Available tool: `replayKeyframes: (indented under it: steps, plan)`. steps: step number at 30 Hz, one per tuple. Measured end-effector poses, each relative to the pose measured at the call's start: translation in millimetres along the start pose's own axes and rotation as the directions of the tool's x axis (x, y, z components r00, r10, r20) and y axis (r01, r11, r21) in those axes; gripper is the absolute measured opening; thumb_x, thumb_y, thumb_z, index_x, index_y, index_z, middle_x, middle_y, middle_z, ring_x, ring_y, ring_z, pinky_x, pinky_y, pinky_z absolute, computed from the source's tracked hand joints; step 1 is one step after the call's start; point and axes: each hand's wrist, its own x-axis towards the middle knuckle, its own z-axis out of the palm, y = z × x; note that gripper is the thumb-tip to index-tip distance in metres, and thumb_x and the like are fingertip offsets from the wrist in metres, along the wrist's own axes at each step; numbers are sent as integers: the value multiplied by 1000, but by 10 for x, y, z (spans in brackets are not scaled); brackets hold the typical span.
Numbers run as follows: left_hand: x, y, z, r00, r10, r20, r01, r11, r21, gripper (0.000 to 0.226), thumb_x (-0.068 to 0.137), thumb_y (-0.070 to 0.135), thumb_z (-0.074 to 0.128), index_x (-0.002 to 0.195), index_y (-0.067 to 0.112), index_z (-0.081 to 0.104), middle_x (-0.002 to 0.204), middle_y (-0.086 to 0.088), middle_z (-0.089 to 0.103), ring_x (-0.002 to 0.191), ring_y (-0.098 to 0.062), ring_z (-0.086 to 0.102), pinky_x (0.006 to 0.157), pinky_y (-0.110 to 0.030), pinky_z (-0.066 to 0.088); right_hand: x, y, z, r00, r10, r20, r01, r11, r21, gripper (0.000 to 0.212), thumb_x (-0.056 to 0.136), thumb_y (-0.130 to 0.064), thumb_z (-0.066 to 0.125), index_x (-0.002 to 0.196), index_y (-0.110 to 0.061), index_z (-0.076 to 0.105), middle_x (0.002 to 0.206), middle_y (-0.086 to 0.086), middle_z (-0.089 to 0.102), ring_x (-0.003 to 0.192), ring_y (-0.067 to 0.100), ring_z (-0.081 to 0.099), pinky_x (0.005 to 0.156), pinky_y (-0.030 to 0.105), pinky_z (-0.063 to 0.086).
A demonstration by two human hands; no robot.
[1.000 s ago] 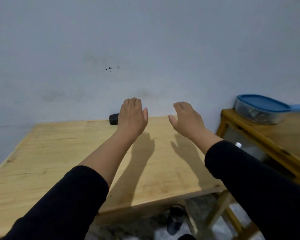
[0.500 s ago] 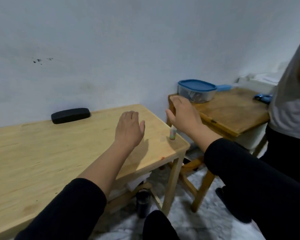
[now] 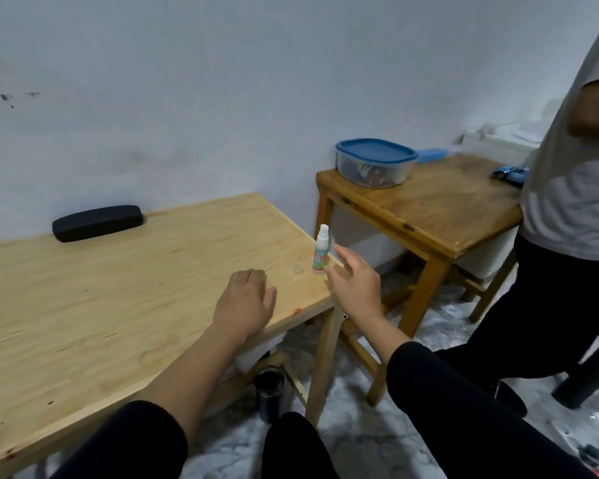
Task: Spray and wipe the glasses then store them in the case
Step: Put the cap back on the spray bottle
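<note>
The small white spray bottle with a colourful label (image 3: 321, 251) now stands upright alone near the right corner of the pale wooden table (image 3: 118, 288). Half a second ago the right hand (image 3: 355, 285) covered it; now the fingers are spread and hold nothing, just beside it. The left hand (image 3: 244, 304) lies flat, relaxed, on the table. The black oblong glasses case (image 3: 97, 223) lies closed at the wall.

Sleeves: I wear black long sleeves, both pushed up so my forearms are bare.
Left hand (image 3: 244, 304): bare, with no glove or ring that I can see.
Right hand (image 3: 355, 288): bare too.
Legs: my trousers are black.
</note>
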Motion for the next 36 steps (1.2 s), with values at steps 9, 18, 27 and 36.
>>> replayKeyframes:
  steps: [9,18,27,36]
  plan:
    - [56,-19,40,998,-67,10,67,997,-30,46,92,38,46,131,13,44,134,-8,49,128,-23,36,103,-32,33,228,147,147,986,156,55,-165,882,442,44,79,-6,70,120,-17,60,121,2,63,109,9,59,82,9,50]
    - [372,182,135,999,-37,-34,30,978,-205,43,88,39,54,129,25,51,128,-2,58,120,-19,48,100,-30,36,336,226,209,993,106,51,-117,835,538,37,76,-1,72,95,-30,60,102,-2,68,97,8,67,85,22,54]
    - [540,291,248,996,-48,-74,21,944,-330,23,89,28,58,110,24,64,107,2,69,97,-12,62,84,-25,48,375,252,192,994,96,52,-109,826,553,35,77,2,71,95,-25,61,96,-5,68,87,0,67,79,16,53]
    - [774,476,-148,950,-132,-282,-104,721,-685,12,83,14,66,94,20,63,85,18,64,81,12,60,75,-2,43,369,243,160,993,94,74,-120,824,554,31,76,6,70,96,-17,62,94,-5,68,84,-3,67,79,15,54]
